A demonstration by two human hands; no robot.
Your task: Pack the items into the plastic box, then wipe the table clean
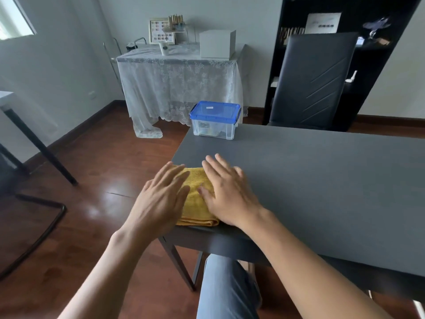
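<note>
both hands flat, fingers spread: left hand (161,199) & right hand (226,192) on folded yellow cloth (197,199) at table (310,180) corner. plastic box (215,119) lid on, far corner.

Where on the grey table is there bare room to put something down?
Bare room: the whole stretch of grey table to the right of the plastic box and right hand, out toward the black chair. A smaller bare strip lies between the box and the yellow cloth. Crowded: the near left corner, where the left hand and right hand cover the cloth.
</note>
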